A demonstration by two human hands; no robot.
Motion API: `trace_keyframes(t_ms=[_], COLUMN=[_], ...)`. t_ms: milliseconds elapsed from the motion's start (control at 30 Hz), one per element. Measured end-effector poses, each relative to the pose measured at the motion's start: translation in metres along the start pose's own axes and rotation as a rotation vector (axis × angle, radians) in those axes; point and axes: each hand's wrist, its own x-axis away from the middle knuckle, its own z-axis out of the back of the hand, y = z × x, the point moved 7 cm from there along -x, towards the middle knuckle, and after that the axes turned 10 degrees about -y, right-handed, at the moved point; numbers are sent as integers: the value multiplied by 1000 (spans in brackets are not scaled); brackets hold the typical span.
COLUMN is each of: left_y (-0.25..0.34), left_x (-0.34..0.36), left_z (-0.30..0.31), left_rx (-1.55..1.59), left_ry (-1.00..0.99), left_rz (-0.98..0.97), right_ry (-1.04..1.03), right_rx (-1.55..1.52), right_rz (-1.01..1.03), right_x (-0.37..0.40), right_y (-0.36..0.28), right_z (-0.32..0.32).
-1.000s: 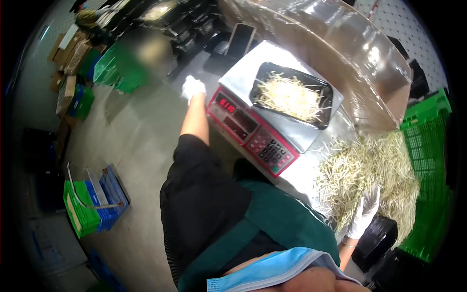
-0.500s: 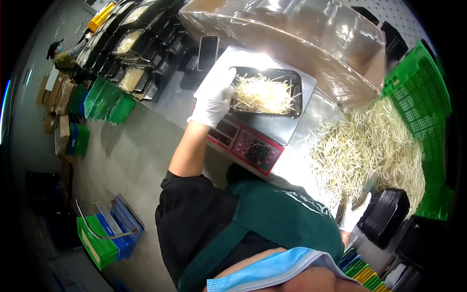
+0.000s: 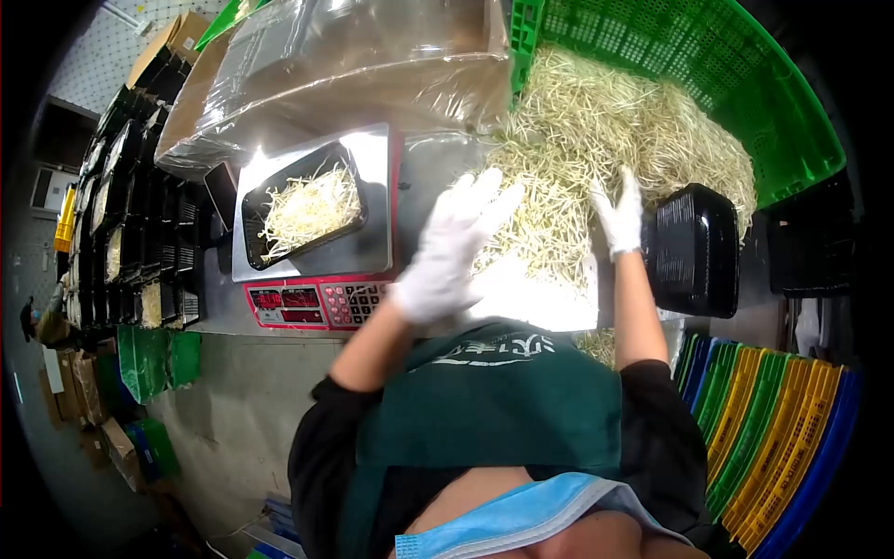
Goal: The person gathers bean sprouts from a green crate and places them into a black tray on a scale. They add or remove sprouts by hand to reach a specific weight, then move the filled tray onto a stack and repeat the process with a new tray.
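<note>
My left hand, in a white glove, is over the table between the scale and a heap of bean sprouts. Its fingers are spread, with the tips near the heap's left edge, and it holds nothing. At the heap's near right side is my right hand, also gloved, fingers apart and touching or very close to the sprouts. A black plastic tray with a smaller portion of sprouts rests slightly tilted on the steel plate of a red digital scale. Both hands are away from this tray.
Black trays are stacked right of my right hand. A green basket stands behind the heap. Plastic-lined cardboard backs the scale, beside a phone. Filled trays are piled left; colored crates stand lower right.
My left hand has let go of the tray on the scale and moved right toward the sprout heap. My right hand has moved farther onto the heap's edge. The view has turned right.
</note>
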Motion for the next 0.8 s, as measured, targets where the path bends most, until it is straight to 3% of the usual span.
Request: trace_keyframes(t_ms=[33, 67, 100, 133, 167, 233, 267, 300, 367, 433, 500, 567, 600, 667, 700, 767, 800], left_y=[-16, -40, -69, -97, -120, -120, -122, -121, -145, -150, -151, -123, -100, -73, -60, -45, -42], left_x=[-4, 3, 16, 28, 46, 31, 15, -7, -42, -67, -80, -75, -70, -43, -39, -32, -30], left_z=[-36, -62, -82, -102, -124, -122, -121, -118, -119, -105, -120, -112, -103, -104, -103, -101, -104], left_rx=[-71, -126, -183, -70, -243, -125, -51, 23, -2, 92, 309, 461, 392, 370, 361, 184, 173], left_ry=[8, 105, 203, 202, 370, 435, 333, 233, 227, 124, -149, 89, 0, 39, -56, -83, -85], left_rz=[132, 334, 533, 564, 665, 493, 568, 643, 724, 777, 657, 210, 103, -2, -33, -37, -40], right_ry=[-28, -137, -116, -191, -267, -351, -442, -362, -281, -358, -484, -448, -476, -411, -327, -553, -490], right_rx=[63, -44, -281, -295, -308, -407, -504, -367, -85, -2, -291, -388, -362, -315, -286, -228, -20], right_rz=[-130, -51, 151, 246, 344, 293, 235, 273, 324, 312, 306, 431, 404, 403, 434, 492, 553], right_x=[-2, 2, 17, 37, 48, 34, 29, 7, -25, -38, -7, 20, 19, 5, -12, -43, -54], right_y=[2, -16, -37, -53, -65, -76, -78, -73, -71, -59, -75, -97, -107, -116, -119, -137, -138], right_z=[-12, -18, -30, -35, -35, -17, -18, -15, -23, -59, -63, -37, -20, -6, -7, -43, -66])
